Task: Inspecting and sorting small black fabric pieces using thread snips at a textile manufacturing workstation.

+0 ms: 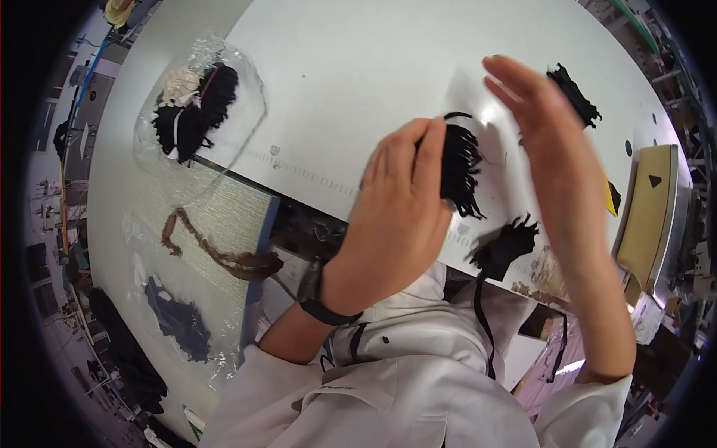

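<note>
My left hand (407, 172), with a dark band on its wrist, lies over a bundle of black fabric strips (461, 168) on the white table. Its fingers are closed on the bundle, whose loose ends stick out to the right. Part of the bundle is under the hand. My right hand (549, 123) is raised to the right of it, slightly blurred, fingers stretched out and no object seen in it. Another black bundle (506, 249) lies at the near table edge, a long black strip hanging down from it. A further black bundle (573, 95) lies beyond my right hand.
On the left a clear plastic bag (258, 97) holds black and cream bundles. Nearer lie a brown twisted strip (216, 254) and a dark grey-blue cloth piece (179, 317) in clear plastic. A beige machine part (648, 213) stands at the table's right. The white table (351, 67) stretches away in front.
</note>
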Demonstrator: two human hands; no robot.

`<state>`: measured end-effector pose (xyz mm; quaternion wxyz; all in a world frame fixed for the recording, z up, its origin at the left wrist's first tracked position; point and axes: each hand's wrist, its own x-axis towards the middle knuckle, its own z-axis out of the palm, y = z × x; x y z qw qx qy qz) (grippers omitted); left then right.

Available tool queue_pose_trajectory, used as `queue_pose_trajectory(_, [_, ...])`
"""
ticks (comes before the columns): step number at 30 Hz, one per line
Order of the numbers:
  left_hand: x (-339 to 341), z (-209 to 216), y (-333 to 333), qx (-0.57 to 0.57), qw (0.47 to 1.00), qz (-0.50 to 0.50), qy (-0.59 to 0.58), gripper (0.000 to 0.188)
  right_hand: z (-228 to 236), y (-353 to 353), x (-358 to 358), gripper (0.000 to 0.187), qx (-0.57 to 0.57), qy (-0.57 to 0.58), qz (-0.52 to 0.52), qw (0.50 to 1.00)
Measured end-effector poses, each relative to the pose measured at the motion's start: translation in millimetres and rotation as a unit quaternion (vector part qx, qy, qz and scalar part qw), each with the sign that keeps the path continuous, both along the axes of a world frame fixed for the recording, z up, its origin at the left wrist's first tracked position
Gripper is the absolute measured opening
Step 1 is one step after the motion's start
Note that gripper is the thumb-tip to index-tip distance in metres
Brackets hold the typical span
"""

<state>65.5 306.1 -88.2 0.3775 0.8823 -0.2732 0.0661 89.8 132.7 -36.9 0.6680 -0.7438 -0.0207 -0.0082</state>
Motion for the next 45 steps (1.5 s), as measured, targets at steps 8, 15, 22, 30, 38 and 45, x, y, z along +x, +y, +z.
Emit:
queue_pose_trajectory(8, [-2, 1, 4, 0.005, 1.000, 0.001, 0.002, 0.064, 19, -61, -74, 0.024, -0.333, -0.108, 0.148, 0.925])
queue_pose_trajectory(15, [-2, 3, 7, -0.007, 1.000, -0.015, 0.019, 0.063, 2, -56, -81, 0.023, -0.408, -0.161, 0.183, 0.880])
queue_pose_trajectory(22, [0, -1, 9, -0.017, 0.999, -0.030, 0.004, 0.064, -1, -60, -97, 0.030, -0.434, -0.125, 0.158, 0.878])
queue_pose_trajectory(30, [1, 0, 10, -0.070, 0.997, -0.009, 0.041, 0.063, -5, -66, -106, 0.027, -0.444, -0.111, 0.142, 0.878])
queue_pose_trajectory(38, [-3, 4, 1, -0.063, 0.996, -0.061, 0.026, 0.058, -8, -60, -59, 0.027, -0.282, -0.219, -0.083, 0.930])
queue_pose_trajectory(45, [-3, 8, 0, -0.055, 0.990, -0.121, 0.044, 0.057, -25, -26, -18, 0.020, -0.260, -0.194, 0.011, 0.946])
